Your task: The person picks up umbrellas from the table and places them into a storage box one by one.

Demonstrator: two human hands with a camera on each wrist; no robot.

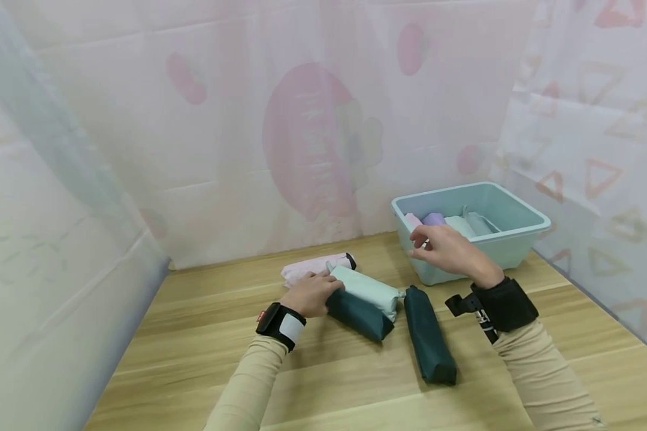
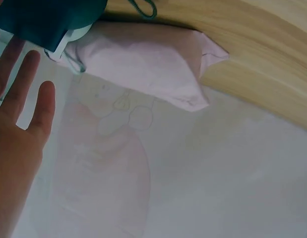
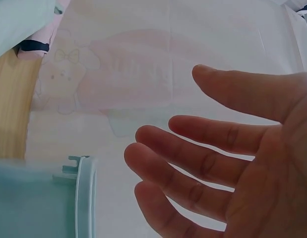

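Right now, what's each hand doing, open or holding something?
Left hand: open, fingers straight, resting on the dark green folded umbrella.
Right hand: open, fingers relaxed, holding nothing, in the air by the near corner of the pale green tub.

The left hand (image 2: pixel 17 134) is seen at the left edge, palm bared and fingers (image 2: pixel 43 106) held straight. A dark green pouch (image 2: pixel 44 17) is touched by the fingertips. A pink pouch (image 2: pixel 148 62) is laid just beside it on the wooden table (image 2: pixel 262 64).
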